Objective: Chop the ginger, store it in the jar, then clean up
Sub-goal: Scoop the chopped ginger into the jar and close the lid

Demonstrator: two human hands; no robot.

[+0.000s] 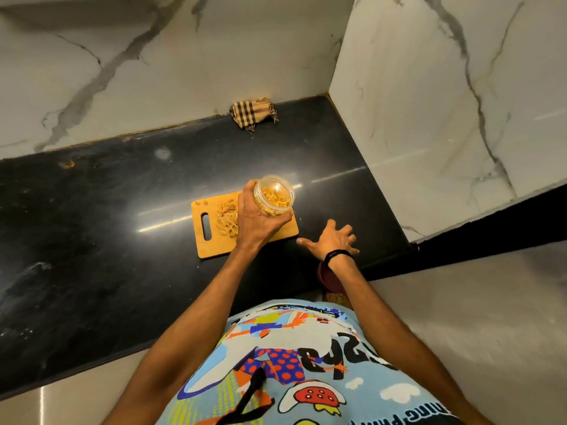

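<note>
Gripping the ginger jar (274, 196), the left hand (257, 220) holds it over the cutting board (214, 246), frame centre. Beside it the right hand (333, 240) splays empty; shirt (291, 363) lettering is illegible.

Item count on the black counter (122, 210):
- Cutting board (211, 250): one, at centre.
- Clear jar (274, 196): one, at the board's 1 o'clock corner.
- Heap of chopped ginger (227, 220): one, on the board.
- Loose bits (199, 203): two, at the board's 11 o'clock corner.
- Checked cloth (254, 113): one, at 12 o'clock.
- Dark red lid (324, 276): one, at 5 o'clock, partly hidden.
- Hands: two, the left hand (257, 223) and the right hand (333, 240).
- Wristband (336, 256): one.
</note>
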